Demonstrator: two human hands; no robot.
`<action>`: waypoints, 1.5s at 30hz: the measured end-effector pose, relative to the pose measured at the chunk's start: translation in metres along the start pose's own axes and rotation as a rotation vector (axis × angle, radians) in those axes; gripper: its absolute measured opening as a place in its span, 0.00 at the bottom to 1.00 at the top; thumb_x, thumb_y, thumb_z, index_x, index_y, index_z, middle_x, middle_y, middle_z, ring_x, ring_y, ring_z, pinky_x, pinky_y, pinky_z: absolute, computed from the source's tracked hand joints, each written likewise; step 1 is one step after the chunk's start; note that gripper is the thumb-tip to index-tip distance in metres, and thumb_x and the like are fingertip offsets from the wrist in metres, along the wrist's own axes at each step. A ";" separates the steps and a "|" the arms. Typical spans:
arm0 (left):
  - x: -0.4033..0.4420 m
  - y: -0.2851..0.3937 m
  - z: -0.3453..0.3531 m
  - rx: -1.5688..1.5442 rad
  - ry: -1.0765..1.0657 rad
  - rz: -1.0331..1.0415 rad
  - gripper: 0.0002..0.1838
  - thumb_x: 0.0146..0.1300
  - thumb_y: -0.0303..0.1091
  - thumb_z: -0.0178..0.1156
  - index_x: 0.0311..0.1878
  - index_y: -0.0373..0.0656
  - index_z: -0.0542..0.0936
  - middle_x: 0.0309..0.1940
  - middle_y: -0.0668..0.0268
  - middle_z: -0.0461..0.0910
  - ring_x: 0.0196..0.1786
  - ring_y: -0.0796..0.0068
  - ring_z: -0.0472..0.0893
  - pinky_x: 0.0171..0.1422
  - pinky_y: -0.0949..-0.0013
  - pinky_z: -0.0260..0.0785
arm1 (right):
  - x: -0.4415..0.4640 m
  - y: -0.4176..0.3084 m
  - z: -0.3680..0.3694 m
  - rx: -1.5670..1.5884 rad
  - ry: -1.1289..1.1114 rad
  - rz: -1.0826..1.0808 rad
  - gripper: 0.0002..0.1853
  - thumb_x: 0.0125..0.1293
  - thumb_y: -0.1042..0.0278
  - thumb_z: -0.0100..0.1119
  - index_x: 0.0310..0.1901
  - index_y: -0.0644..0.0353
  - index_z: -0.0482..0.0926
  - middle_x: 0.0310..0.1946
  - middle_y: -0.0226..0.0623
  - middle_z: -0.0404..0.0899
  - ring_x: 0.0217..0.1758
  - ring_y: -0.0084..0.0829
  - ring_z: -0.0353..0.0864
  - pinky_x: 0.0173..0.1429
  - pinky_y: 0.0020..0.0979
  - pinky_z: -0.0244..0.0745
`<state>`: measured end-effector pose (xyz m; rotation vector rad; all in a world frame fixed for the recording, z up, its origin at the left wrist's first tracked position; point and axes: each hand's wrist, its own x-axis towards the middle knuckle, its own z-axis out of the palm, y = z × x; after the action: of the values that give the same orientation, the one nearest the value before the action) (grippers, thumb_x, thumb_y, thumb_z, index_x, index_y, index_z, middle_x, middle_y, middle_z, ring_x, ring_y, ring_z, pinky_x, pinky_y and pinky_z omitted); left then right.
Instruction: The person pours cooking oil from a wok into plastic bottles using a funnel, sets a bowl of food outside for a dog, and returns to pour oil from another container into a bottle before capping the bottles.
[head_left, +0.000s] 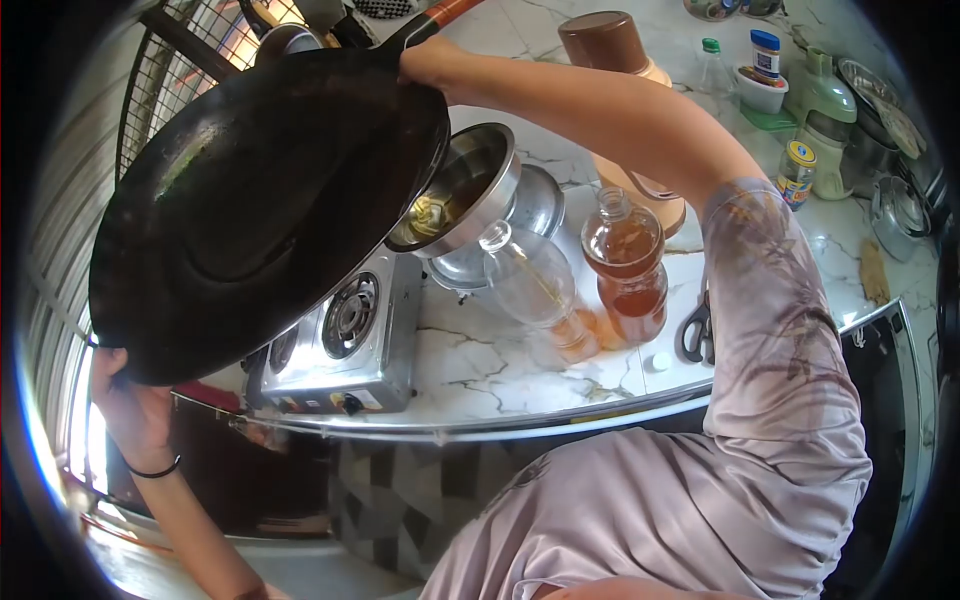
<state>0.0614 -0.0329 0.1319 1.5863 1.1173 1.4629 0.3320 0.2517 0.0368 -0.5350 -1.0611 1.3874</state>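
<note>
My two hands hold up a large black wok (pixel 250 215), tilted over a metal bowl (pixel 495 195). My left hand (pixel 135 410) grips its lower left rim. Near the handle at the top, my right hand (pixel 430 68) is closed on the wok, its fingers partly hidden. Yellowish liquid shows in the bowl under the wok's right edge. Close to the bowl stands a clear plastic bottle (pixel 530 275) with a little amber liquid at its base. Farther right is a bottle (pixel 630 265) filled with amber-brown liquid.
A steel gas stove (pixel 350 330) sits below the wok. Black scissors (pixel 697 330) and a white cap (pixel 661 361) lie by the counter's front edge. A brown-lidded container (pixel 603 42) stands behind my right forearm. Jars (pixel 797 172) and a green blender (pixel 818 85) are at the back right.
</note>
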 end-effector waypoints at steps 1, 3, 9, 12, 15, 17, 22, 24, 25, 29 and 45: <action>0.000 0.000 0.002 0.003 -0.003 -0.004 0.23 0.47 0.25 0.46 0.51 0.36 0.65 0.46 0.58 0.70 0.48 0.64 0.72 0.50 0.64 0.68 | 0.003 0.001 -0.001 0.000 -0.002 0.002 0.09 0.48 0.83 0.49 0.33 0.71 0.71 0.31 0.45 0.74 0.32 0.38 0.77 0.33 0.36 0.74; -0.001 0.000 0.002 0.007 -0.007 -0.009 0.22 0.47 0.25 0.46 0.50 0.36 0.66 0.46 0.58 0.70 0.48 0.64 0.72 0.51 0.64 0.68 | 0.004 0.002 -0.003 -0.077 -0.027 -0.043 0.09 0.48 0.82 0.48 0.34 0.70 0.71 0.30 0.44 0.74 0.30 0.36 0.77 0.31 0.36 0.74; 0.003 -0.002 -0.004 -0.019 0.024 0.039 0.20 0.47 0.24 0.45 0.48 0.37 0.68 0.44 0.59 0.72 0.47 0.65 0.73 0.49 0.66 0.70 | 0.002 0.002 -0.003 -0.043 0.028 -0.068 0.09 0.47 0.81 0.48 0.32 0.69 0.72 0.28 0.43 0.74 0.29 0.34 0.77 0.30 0.35 0.74; 0.004 -0.002 -0.011 -0.022 0.104 0.101 0.20 0.49 0.26 0.45 0.49 0.34 0.66 0.47 0.55 0.70 0.49 0.60 0.72 0.47 0.60 0.72 | 0.007 0.005 -0.004 -0.068 0.017 -0.101 0.08 0.46 0.81 0.48 0.32 0.69 0.72 0.28 0.43 0.74 0.29 0.35 0.77 0.30 0.35 0.74; 0.004 0.001 -0.011 -0.009 0.031 0.074 0.20 0.50 0.26 0.44 0.49 0.34 0.66 0.48 0.55 0.69 0.49 0.60 0.72 0.48 0.59 0.71 | 0.011 0.006 -0.005 -0.066 0.022 -0.098 0.09 0.46 0.82 0.47 0.31 0.71 0.72 0.28 0.44 0.74 0.28 0.36 0.77 0.30 0.35 0.74; 0.002 0.001 -0.007 -0.007 0.081 0.097 0.21 0.50 0.26 0.44 0.50 0.35 0.65 0.49 0.55 0.69 0.49 0.60 0.72 0.48 0.59 0.72 | 0.013 0.006 -0.005 -0.074 0.030 -0.094 0.09 0.46 0.83 0.47 0.31 0.71 0.72 0.28 0.44 0.74 0.29 0.36 0.77 0.30 0.35 0.74; 0.001 0.004 -0.003 0.002 0.018 0.054 0.21 0.50 0.25 0.45 0.50 0.36 0.66 0.47 0.57 0.70 0.48 0.62 0.73 0.48 0.62 0.71 | 0.004 0.002 -0.004 -0.061 0.030 -0.106 0.09 0.45 0.84 0.46 0.31 0.72 0.71 0.28 0.45 0.74 0.30 0.37 0.77 0.31 0.36 0.74; 0.002 0.003 -0.005 0.013 0.012 0.073 0.21 0.50 0.26 0.44 0.51 0.36 0.65 0.49 0.56 0.69 0.49 0.60 0.72 0.47 0.59 0.72 | 0.009 0.005 -0.003 -0.042 0.042 -0.105 0.09 0.46 0.84 0.46 0.32 0.72 0.71 0.29 0.45 0.74 0.31 0.38 0.77 0.31 0.36 0.74; 0.002 0.004 -0.004 0.006 0.010 0.072 0.21 0.50 0.26 0.45 0.51 0.36 0.65 0.49 0.56 0.69 0.49 0.60 0.72 0.47 0.59 0.72 | 0.011 0.006 -0.004 -0.042 0.042 -0.106 0.09 0.46 0.84 0.46 0.32 0.72 0.71 0.29 0.45 0.74 0.31 0.38 0.77 0.31 0.36 0.74; 0.001 0.004 0.001 -0.026 0.037 0.068 0.21 0.49 0.24 0.44 0.50 0.35 0.66 0.47 0.59 0.70 0.49 0.65 0.72 0.50 0.64 0.69 | 0.014 0.008 -0.004 -0.035 0.033 -0.107 0.10 0.45 0.83 0.47 0.33 0.72 0.72 0.30 0.46 0.74 0.31 0.39 0.77 0.31 0.36 0.74; 0.003 0.011 0.011 -0.021 0.015 0.047 0.18 0.49 0.24 0.45 0.46 0.35 0.68 0.45 0.60 0.72 0.47 0.67 0.73 0.51 0.67 0.69 | 0.012 0.006 -0.006 0.035 0.022 -0.105 0.10 0.44 0.85 0.46 0.32 0.72 0.72 0.28 0.46 0.73 0.29 0.40 0.76 0.32 0.39 0.72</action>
<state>0.0741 -0.0343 0.1419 1.5994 1.0768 1.5147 0.3324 0.2655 0.0326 -0.4624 -1.0311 1.3028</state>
